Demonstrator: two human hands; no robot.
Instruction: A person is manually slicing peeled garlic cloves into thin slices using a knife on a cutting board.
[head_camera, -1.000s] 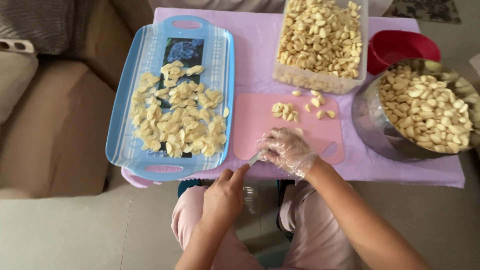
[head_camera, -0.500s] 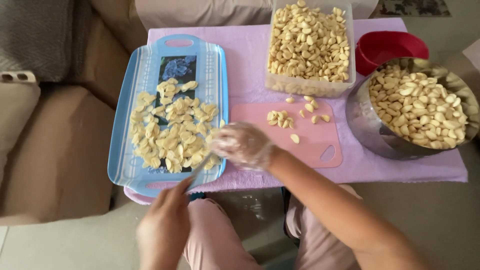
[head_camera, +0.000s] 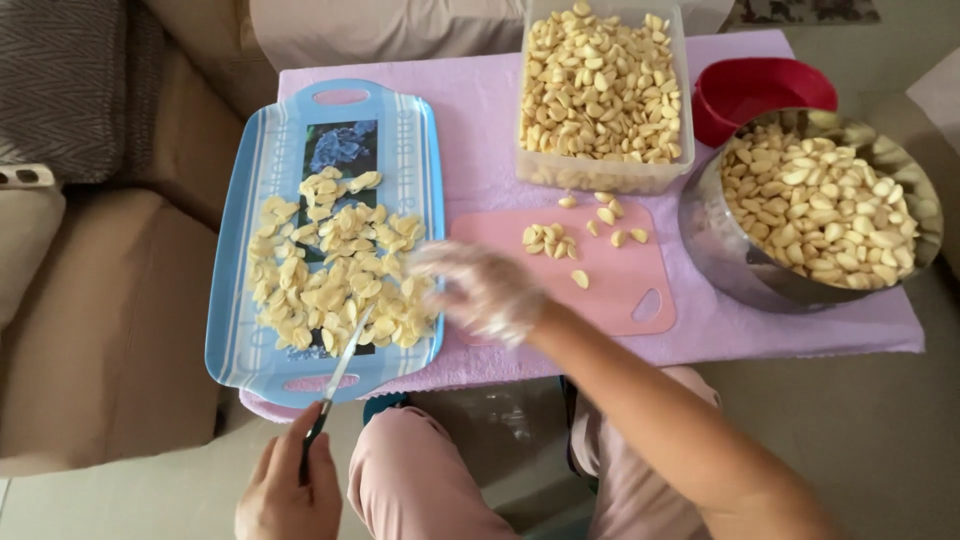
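Note:
My bare left hand (head_camera: 290, 495) sits low at the front and grips a small knife (head_camera: 345, 355), whose blade points up over the near end of a blue tray (head_camera: 225, 300). The tray holds a heap of pale garlic slices (head_camera: 330, 270). My right hand (head_camera: 480, 290), in a clear plastic glove, is blurred. It hovers between the tray's right rim and the left end of a pink cutting board (head_camera: 630, 295), fingers spread and nothing visible in them. A few peeled garlic cloves (head_camera: 550, 240) lie on the board.
A clear plastic tub (head_camera: 600, 90) full of peeled cloves stands behind the board. A steel bowl (head_camera: 715, 250) of cloves sits at the right, with a red bowl (head_camera: 750, 85) behind it. Everything rests on a purple cloth (head_camera: 480, 130). Sofa cushions (head_camera: 100, 300) lie to the left.
My gloved right hand swept from the board's front edge left over the tray, then back toward the board. My left hand with the knife shifted left and lower.

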